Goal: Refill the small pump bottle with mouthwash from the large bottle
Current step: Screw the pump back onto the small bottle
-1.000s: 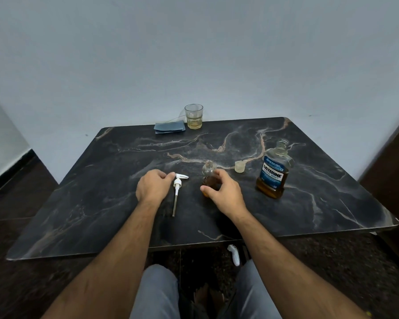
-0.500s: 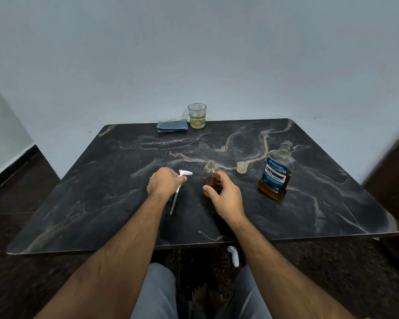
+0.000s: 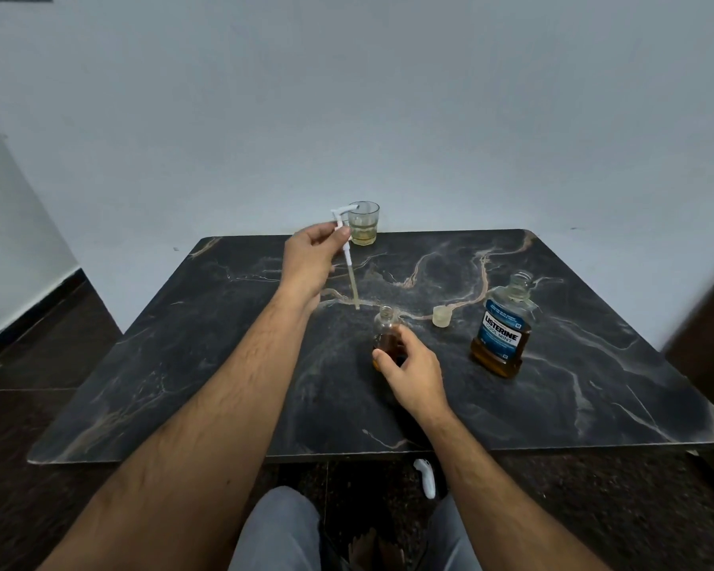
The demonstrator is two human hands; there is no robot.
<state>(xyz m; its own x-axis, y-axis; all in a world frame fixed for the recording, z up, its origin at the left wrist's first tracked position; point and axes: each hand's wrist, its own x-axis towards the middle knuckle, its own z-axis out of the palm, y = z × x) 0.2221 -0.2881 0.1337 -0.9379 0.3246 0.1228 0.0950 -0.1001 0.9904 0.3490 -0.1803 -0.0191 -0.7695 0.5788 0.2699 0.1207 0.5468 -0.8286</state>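
Single head-worn wide-angle view, looking forward and down from seated person's position. Dark marble table (image 3: 223, 364) fills mid-frame, near edge close; wall behind fills upper half. Both forearms enter from bottom, knees at bottom edge. No second view to share.

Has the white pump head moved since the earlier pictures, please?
Yes. The pump head, then lying flat left of the small bottle, is now lifted by the left hand, its tube tip hanging just above the bottle's open mouth.
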